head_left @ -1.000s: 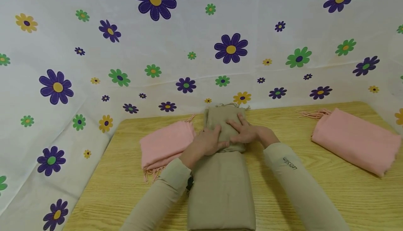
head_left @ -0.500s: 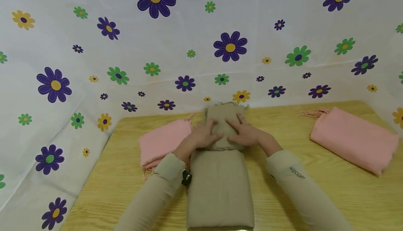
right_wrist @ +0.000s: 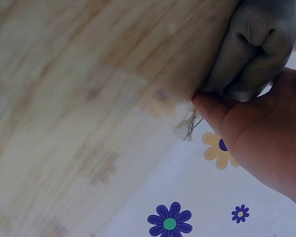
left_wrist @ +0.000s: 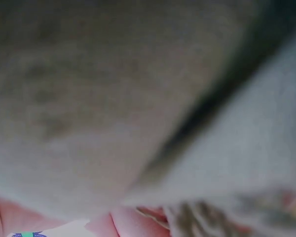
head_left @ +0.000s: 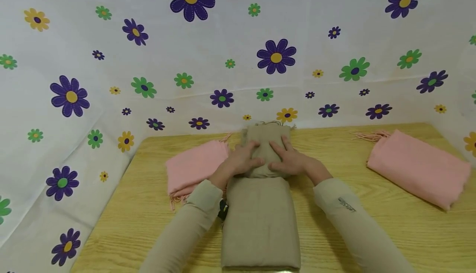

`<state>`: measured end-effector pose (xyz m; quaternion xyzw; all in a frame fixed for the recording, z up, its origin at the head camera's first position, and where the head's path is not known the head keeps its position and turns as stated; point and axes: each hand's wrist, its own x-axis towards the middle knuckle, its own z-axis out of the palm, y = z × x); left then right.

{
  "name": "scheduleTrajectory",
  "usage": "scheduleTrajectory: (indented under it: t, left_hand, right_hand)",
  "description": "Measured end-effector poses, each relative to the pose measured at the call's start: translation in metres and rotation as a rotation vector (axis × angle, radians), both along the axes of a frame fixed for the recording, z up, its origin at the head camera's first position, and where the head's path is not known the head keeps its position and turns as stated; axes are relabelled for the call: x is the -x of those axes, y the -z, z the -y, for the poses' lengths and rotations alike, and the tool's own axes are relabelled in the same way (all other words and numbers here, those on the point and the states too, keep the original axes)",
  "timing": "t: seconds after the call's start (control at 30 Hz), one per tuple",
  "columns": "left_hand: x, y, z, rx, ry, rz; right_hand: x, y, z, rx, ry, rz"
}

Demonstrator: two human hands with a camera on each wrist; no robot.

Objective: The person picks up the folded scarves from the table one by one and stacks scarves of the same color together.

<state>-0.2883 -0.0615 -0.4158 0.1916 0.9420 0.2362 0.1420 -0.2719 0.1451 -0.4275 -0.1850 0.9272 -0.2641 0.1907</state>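
Observation:
A folded tan scarf with a fringe at its far end lies at the back middle of the table. My left hand rests on its left side, fingers spread and thumb toward the middle. On the right side lies my right hand, fingers spread over the cloth. In the right wrist view, the edge of the right hand is down at the table beside the rolled end of the tan scarf. Nearer me is a larger, flat-folded tan cloth. Blurred tan fabric fills most of the left wrist view.
To the left lies a folded pink scarf with fringe, close to my left forearm. Another pink scarf lies at the far right. Behind the wooden table hangs a white flower-printed sheet.
My left hand has shifted slightly forward and left on the tan scarf. The right hand stays in nearly the same place, and the scarves have not visibly moved.

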Motion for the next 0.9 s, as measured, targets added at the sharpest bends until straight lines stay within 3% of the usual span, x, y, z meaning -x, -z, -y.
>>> scheduleTrajectory:
  t: [0.17,0.33,0.47,0.6,0.77,0.9]
  left_hand:
    - [0.001,0.000,-0.003,-0.015,0.001,-0.013]
    - [0.004,0.001,-0.002,-0.007,-0.007,0.003]
    - [0.007,0.003,0.002,-0.031,-0.031,0.027]
    - [0.009,0.005,0.006,-0.134,-0.059,0.048]
    - [0.011,0.008,0.009,-0.341,-0.156,0.210]
    - [0.012,0.009,0.012,-0.467,-0.224,0.337]
  right_hand:
    - [0.004,-0.004,0.000,-0.002,-0.008,0.013]
    - [0.005,-0.002,0.000,0.030,0.012,-0.032]
    - [0.004,0.004,0.002,0.130,0.046,-0.086]
    - [0.002,0.007,0.001,0.268,0.142,-0.090]
    - [0.004,0.004,0.001,0.357,0.298,-0.014]
    - [0.006,0.002,0.002,0.431,0.334,0.057]
